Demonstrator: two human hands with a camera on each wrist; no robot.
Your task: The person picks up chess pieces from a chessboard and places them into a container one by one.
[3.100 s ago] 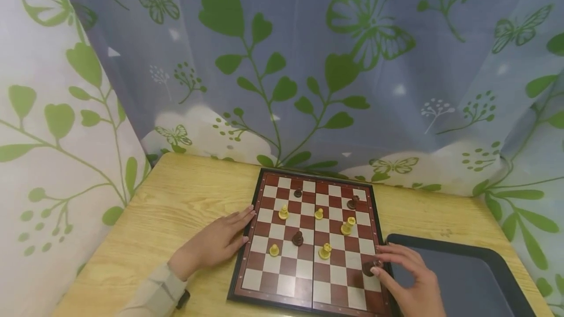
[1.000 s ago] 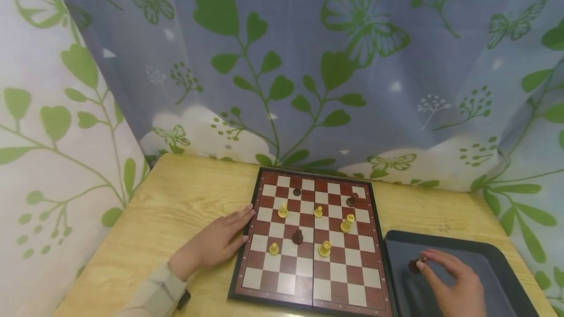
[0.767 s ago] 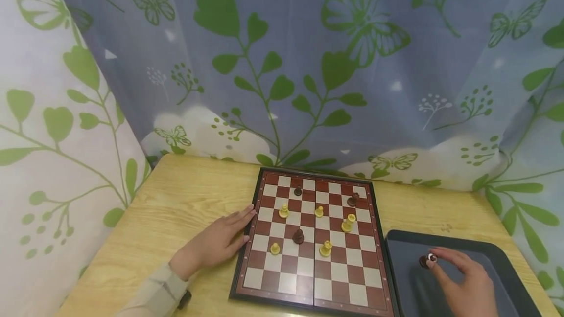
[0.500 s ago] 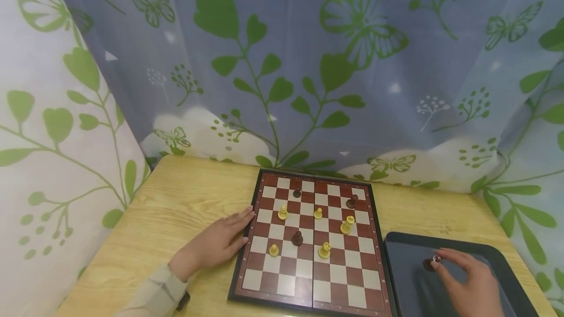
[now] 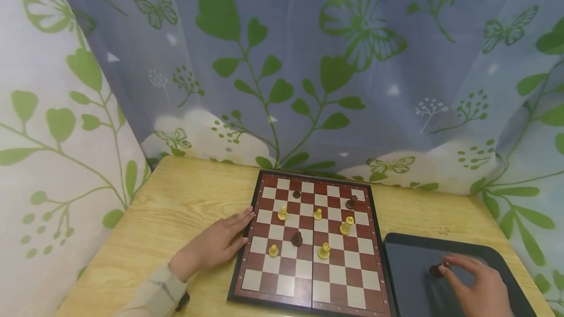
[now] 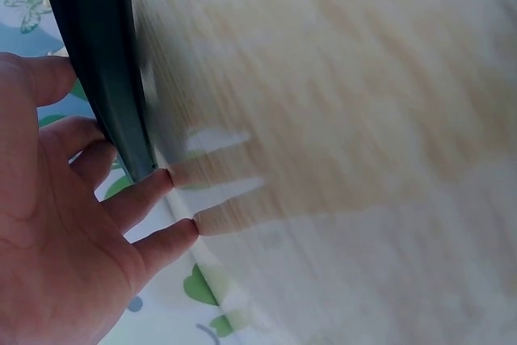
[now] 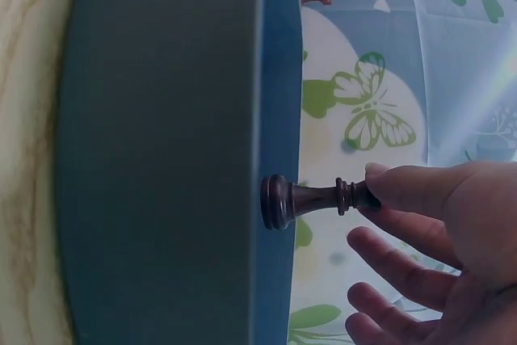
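Observation:
My right hand (image 5: 482, 285) pinches the top of a dark brown chess piece (image 5: 435, 271) between thumb and index finger, inside the dark tray (image 5: 411, 260). In the right wrist view the piece (image 7: 315, 198) shows a broad round base and a collar; fingers cover its head. Whether its base touches the tray floor I cannot tell. My left hand (image 5: 213, 243) lies along the left edge of the chessboard (image 5: 295, 283), fingers extended against the frame. The left wrist view shows those fingertips (image 6: 153, 195) at the board's dark side.
Several pieces stand on the board, among them a yellow rook (image 5: 346, 226), a yellow bishop (image 5: 282, 214), a yellow pawn (image 5: 273, 251) and a dark knight (image 5: 351, 203). The tray adjoins the board's right side on the wooden table (image 5: 189, 185). A patterned curtain (image 5: 304, 62) hangs behind.
My right hand has carried the dark chess piece from the board's right edge rightward to the tray, then drifted slightly farther right within it. The left hand stays put.

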